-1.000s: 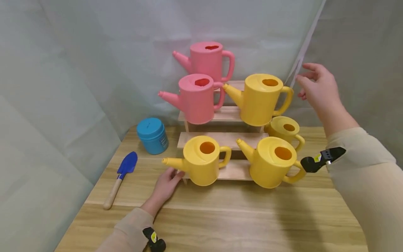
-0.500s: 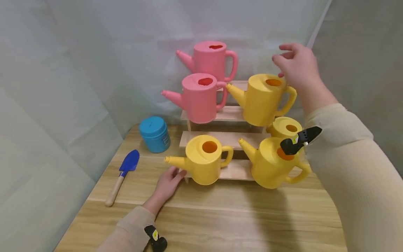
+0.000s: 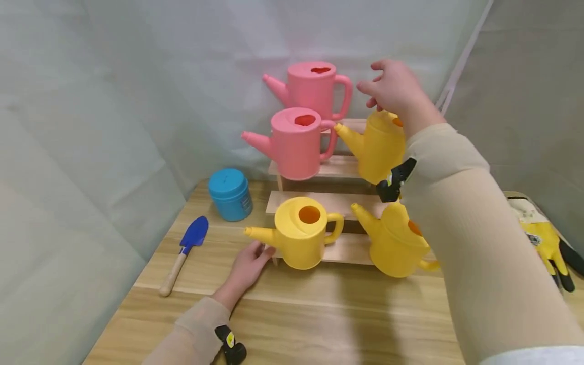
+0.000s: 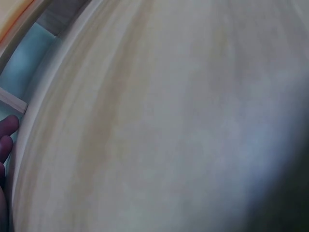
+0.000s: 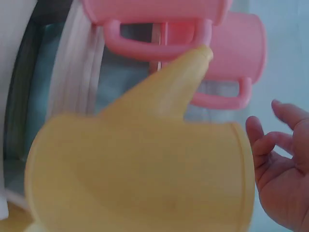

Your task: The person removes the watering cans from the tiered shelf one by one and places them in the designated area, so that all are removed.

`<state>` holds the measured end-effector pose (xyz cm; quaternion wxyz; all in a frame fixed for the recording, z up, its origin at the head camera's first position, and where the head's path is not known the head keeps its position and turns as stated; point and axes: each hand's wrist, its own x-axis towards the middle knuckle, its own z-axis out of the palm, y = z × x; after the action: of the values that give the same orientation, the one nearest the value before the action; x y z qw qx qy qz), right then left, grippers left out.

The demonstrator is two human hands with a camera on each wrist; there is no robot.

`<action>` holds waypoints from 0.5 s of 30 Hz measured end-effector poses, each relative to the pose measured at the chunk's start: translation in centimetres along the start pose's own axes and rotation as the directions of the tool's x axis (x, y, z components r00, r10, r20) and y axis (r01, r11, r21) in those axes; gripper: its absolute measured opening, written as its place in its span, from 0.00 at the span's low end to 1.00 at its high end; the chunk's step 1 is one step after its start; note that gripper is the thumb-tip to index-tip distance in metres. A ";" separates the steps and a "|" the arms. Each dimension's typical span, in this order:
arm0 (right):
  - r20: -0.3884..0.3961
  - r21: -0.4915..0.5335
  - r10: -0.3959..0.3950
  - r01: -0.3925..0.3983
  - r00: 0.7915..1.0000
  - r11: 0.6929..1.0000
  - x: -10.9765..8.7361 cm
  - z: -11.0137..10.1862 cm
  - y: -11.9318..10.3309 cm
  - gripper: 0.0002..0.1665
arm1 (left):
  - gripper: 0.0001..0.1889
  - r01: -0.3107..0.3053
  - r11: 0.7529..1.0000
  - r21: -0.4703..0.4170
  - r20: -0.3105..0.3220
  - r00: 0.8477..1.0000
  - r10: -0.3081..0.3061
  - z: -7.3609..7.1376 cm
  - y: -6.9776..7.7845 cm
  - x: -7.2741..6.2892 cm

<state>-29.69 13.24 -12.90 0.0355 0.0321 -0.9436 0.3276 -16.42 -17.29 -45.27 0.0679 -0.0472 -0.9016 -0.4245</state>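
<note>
My left hand (image 3: 251,263) holds the left end of the lowest step of a tiered wooden stand (image 3: 292,201), under the spout of a yellow watering can (image 3: 298,238). In the left wrist view its fingertips (image 4: 8,126) lie close to the stand's end. My right hand (image 3: 394,86), empty with loosely bent fingers, hovers above a yellow watering can (image 3: 380,147), right of the top pink watering can's (image 3: 310,91) handle. A second pink watering can (image 3: 296,147) stands one step lower. The right forearm partly covers the lower-right yellow watering can (image 3: 394,243).
A blue lidded tub (image 3: 230,195) and a blue trowel with a wooden handle (image 3: 182,256) are on the table left of the stand. Yellow-and-black gloves (image 3: 540,238) lie at the right. Pale cloth (image 3: 182,76) hangs behind.
My right hand has moved left, from beyond the upper yellow watering can to above it, near the top pink one. The left hand stays at the stand. The gloves have come into view.
</note>
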 end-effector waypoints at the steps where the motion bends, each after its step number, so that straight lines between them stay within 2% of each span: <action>1: -0.004 0.005 0.002 -0.002 1.000 1.000 0.3 0.2 -0.2 0.42 | 0.17 -0.001 1.000 -0.004 -0.002 1.000 0.001 0.1 0.1 -0.1; 6: -0.004 0.003 0.020 -0.020 1.000 1.000 1.5 1.2 -0.9 0.43 | 0.16 -0.007 1.000 -0.019 0.019 1.000 0.008 0.5 0.5 -0.6; 15: 0.063 -0.035 0.048 -0.046 0.997 0.998 2.3 2.8 -1.8 0.44 | 0.17 0.029 1.000 -0.011 0.007 1.000 -0.028 0.2 0.8 -1.9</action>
<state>-31.91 9.98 -13.77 -0.0017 0.0199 -0.9500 0.3115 -14.42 -16.65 -45.09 0.0584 -0.0362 -0.9001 -0.4303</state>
